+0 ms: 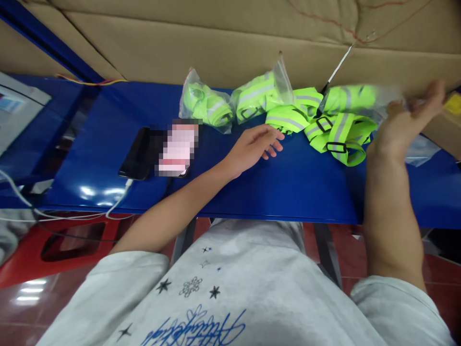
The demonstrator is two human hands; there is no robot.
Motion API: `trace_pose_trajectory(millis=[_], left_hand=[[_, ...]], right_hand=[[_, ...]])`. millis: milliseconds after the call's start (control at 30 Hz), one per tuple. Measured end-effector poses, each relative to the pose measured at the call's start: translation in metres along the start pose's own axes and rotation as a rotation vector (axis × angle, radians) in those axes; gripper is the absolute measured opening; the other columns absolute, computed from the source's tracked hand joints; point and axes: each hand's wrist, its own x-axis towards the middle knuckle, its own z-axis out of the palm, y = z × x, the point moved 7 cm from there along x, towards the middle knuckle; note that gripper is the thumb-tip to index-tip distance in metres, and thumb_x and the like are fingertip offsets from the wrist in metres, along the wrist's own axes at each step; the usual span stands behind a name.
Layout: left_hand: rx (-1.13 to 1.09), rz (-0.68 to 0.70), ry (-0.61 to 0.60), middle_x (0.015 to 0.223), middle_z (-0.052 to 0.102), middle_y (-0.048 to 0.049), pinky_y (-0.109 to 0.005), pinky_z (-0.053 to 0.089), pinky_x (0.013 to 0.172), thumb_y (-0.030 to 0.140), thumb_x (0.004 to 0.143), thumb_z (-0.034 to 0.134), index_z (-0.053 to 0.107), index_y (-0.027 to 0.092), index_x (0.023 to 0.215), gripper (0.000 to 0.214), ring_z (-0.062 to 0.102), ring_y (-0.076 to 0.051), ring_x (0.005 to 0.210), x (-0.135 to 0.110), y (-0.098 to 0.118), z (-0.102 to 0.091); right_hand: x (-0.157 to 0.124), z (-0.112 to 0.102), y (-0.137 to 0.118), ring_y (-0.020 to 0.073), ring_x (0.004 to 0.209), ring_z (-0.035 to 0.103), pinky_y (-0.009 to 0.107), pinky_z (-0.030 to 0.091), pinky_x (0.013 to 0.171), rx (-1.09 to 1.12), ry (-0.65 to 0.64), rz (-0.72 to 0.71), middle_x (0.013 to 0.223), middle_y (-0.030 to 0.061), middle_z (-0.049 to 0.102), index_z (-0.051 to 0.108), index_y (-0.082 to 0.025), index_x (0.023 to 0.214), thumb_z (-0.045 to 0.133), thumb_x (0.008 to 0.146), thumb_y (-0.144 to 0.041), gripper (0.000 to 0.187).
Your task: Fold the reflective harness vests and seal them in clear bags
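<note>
My left hand [256,146] lies on the blue table [295,187] with fingers loosely stretched, just short of a loose neon-green reflective band [288,118]. My right hand [408,122] is raised at the right, blurred by motion, fingers around a clear plastic bag with a green band [355,98] inside. More loose green bands with black buckles [340,137] lie below it. Two bagged bands [207,103] [257,98] sit at the back of the table.
A black phone [139,154] with a white cable lies left on the table, beside a blurred-out patch. A cardboard box wall [223,43] stands behind. Another clear bag [423,151] lies at the right. A red stool [68,240] is below left.
</note>
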Motion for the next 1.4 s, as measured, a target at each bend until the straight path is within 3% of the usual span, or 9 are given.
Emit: trace_pose_trajectory(millis=[67,100,267,367,500,667,833,1067,1400], left_hand=[[0.007,0.002,-0.014,0.092,0.078,-0.0054,-0.019,0.050,0.065,0.038,0.104,0.059,0.073,0.017,0.101,0.025,0.069,-0.009,0.073,0.001,-0.003,0.000],[0.015,-0.001,-0.020,0.092,0.078,-0.0055,-0.019,0.050,0.064,0.036,0.103,0.060,0.074,0.017,0.101,0.023,0.069,-0.008,0.073,0.002,-0.005,0.001],[0.075,-0.009,-0.050,0.088,0.077,-0.0057,-0.020,0.051,0.064,0.026,0.099,0.061,0.074,0.016,0.098,0.017,0.069,-0.009,0.070,0.006,-0.015,0.002],[0.091,-0.003,-0.076,0.087,0.076,-0.0060,-0.021,0.052,0.067,0.023,0.098,0.059,0.073,0.015,0.097,0.016,0.068,-0.009,0.070,0.007,-0.015,0.003],[0.194,0.078,-0.062,0.096,0.077,-0.0076,-0.027,0.056,0.080,0.030,0.101,0.056,0.072,0.016,0.101,0.022,0.071,-0.013,0.082,0.008,-0.011,-0.002],[0.554,0.304,0.184,0.148,0.059,-0.0179,-0.048,0.044,0.122,0.030,0.086,0.075,0.059,0.017,0.140,0.058,0.056,-0.031,0.141,0.008,-0.001,-0.027],[0.596,0.318,0.015,0.172,0.034,-0.0206,-0.061,0.024,0.133,0.048,0.069,0.094,0.036,0.020,0.163,0.114,0.028,-0.043,0.162,0.008,-0.003,-0.016],[0.174,0.345,-0.248,0.161,0.048,-0.0162,-0.048,0.043,0.125,0.050,0.072,0.093,0.020,0.023,0.166,0.122,0.049,-0.034,0.151,0.000,0.006,0.003],[0.077,0.067,-0.202,0.141,0.069,-0.0176,-0.052,0.049,0.118,0.052,0.080,0.088,0.057,0.014,0.142,0.079,0.064,-0.035,0.135,0.004,-0.010,0.008]], right_hand=[[-0.008,-0.018,-0.021,0.0303,0.158,0.036,0.046,0.023,0.130,-0.040,0.285,-0.208,0.161,0.0235,0.044,0.058,-0.017,0.154,0.061,0.099,-0.024,0.055],[-0.012,-0.012,-0.035,0.0307,0.154,0.041,0.046,0.026,0.129,-0.059,0.253,-0.303,0.156,0.0245,0.050,0.060,-0.016,0.152,0.065,0.098,-0.026,0.054],[-0.024,0.088,-0.070,0.0397,0.161,0.028,0.058,0.011,0.132,-0.173,-0.636,-0.463,0.172,0.0210,0.033,0.043,-0.024,0.164,0.096,0.073,-0.038,0.106],[-0.010,0.132,-0.059,0.0419,0.164,0.023,0.058,0.002,0.133,-0.221,-0.835,-0.397,0.175,0.0224,0.029,0.045,-0.021,0.161,0.104,0.058,-0.038,0.120],[0.003,0.163,-0.040,0.0492,0.146,0.050,0.064,0.030,0.123,-0.461,-1.034,-0.249,0.153,0.0295,0.056,0.058,-0.010,0.146,0.103,0.054,-0.037,0.106],[-0.026,0.146,-0.064,0.0470,0.114,0.071,0.057,0.053,0.100,-0.579,-1.068,-0.347,0.128,0.0267,0.073,0.063,-0.009,0.141,0.083,0.081,-0.045,0.073],[-0.060,0.111,-0.100,0.0348,0.098,0.075,0.047,0.058,0.090,-0.235,-0.939,-0.197,0.118,0.0115,0.078,0.064,-0.019,0.142,0.078,0.077,-0.039,0.069],[-0.080,0.077,-0.111,0.0171,0.065,0.071,0.029,0.058,0.062,0.686,-0.921,0.708,0.080,0.0007,0.076,0.077,-0.020,0.104,0.091,0.065,-0.025,0.042],[-0.070,0.058,-0.124,0.0143,0.047,0.062,0.022,0.046,0.039,0.922,-0.849,0.703,0.064,0.0002,0.070,0.075,-0.018,0.089,0.087,0.063,-0.024,0.029]])
